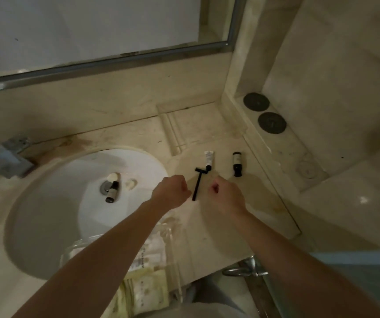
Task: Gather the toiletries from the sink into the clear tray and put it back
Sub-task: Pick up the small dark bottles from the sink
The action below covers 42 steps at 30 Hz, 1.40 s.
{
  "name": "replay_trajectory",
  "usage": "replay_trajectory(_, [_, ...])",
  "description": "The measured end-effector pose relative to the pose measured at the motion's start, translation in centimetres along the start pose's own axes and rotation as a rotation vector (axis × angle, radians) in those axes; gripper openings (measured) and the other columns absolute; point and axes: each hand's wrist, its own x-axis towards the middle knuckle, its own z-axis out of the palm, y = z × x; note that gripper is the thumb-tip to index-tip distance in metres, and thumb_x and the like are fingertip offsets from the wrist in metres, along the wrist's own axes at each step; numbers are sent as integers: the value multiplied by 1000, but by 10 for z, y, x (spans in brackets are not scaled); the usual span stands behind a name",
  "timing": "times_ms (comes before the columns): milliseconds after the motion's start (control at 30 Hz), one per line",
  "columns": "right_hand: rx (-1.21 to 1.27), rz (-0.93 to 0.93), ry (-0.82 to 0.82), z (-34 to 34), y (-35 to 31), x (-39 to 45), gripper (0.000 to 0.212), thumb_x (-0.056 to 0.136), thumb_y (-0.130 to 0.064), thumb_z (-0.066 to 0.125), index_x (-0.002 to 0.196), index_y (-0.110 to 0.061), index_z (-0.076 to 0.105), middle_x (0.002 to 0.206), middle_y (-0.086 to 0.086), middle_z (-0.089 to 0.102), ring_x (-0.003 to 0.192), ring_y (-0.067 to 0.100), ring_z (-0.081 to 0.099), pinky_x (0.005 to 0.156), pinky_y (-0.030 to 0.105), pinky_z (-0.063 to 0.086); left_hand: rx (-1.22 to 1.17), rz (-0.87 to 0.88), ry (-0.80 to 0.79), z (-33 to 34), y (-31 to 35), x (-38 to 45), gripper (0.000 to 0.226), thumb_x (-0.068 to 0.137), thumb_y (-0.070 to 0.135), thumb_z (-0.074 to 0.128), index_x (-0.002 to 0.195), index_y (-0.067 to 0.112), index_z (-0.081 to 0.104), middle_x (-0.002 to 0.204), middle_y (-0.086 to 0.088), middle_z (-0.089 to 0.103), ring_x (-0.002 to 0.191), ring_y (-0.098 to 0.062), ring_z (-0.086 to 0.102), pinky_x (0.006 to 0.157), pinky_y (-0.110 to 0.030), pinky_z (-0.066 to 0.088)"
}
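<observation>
Now both hands, the left hand (173,191) and right hand (224,195), are curled shut and hold nothing beside the black razor (197,184) on the counter (230,226), so grab its handle and drop it gently into the clear tray (161,246) below.

both hands are hovering over the counter (219,226), fingers curled in, holding nothing that shows. the left hand (172,191) is sitting just left of a black razor (197,185), the right hand (227,195) just right of it. a white tube (208,159) is lying at the razor's head, a dark bottle (237,164) beside that. in the sink (53,203), another bottle (111,191) is resting by the drain. the clear tray (120,255) is peeking out under the left forearm at the near edge.
</observation>
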Motion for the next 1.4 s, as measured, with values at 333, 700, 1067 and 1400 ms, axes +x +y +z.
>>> replay_trajectory(333, [82, 84, 194, -21, 32, 34, 10, 85, -24, 58, 86, -22, 48, 82, -1, 59, 71, 22, 58, 58, 29, 39, -67, -22, 68, 18, 53, 38, 5, 85, 25, 53, 84, 22, 57, 90, -6, 65, 73, -24, 59, 52, -27, 41])
replay_trajectory(700, [52, 193, 264, -18, 35, 65, 43, 87, -22, 63, 125, -21, 42, 122, 12, 47, 97, 32, 60, 70, 39, 52, -93, -66, 75, 29, 49, 49, 8, 86, 23, 51, 84, 20, 59, 88, -6, 66, 72, -26, 61, 53, -28, 43])
replay_trajectory(1067, [478, 25, 342, 10, -25, 58, 12, 92, -10, 51, 103, -11, 48, 103, 13, 64, 91, 29, 63, 74, 36, 50, -333, -310, 411, 10, -28, 49, 24, 93, 34, 45, 86, 13, 53, 83, -5, 61, 82, -29, 59, 66, -31, 41])
replay_trajectory(1400, [529, -58, -32, 97, -99, 38, 8, 93, -20, 47, 89, -28, 49, 79, -3, 62, 70, 28, 64, 63, 52, 54, -206, -633, 229, -15, -192, 67, 42, 91, 26, 45, 129, 8, 46, 129, -20, 50, 117, -39, 48, 97, -45, 41])
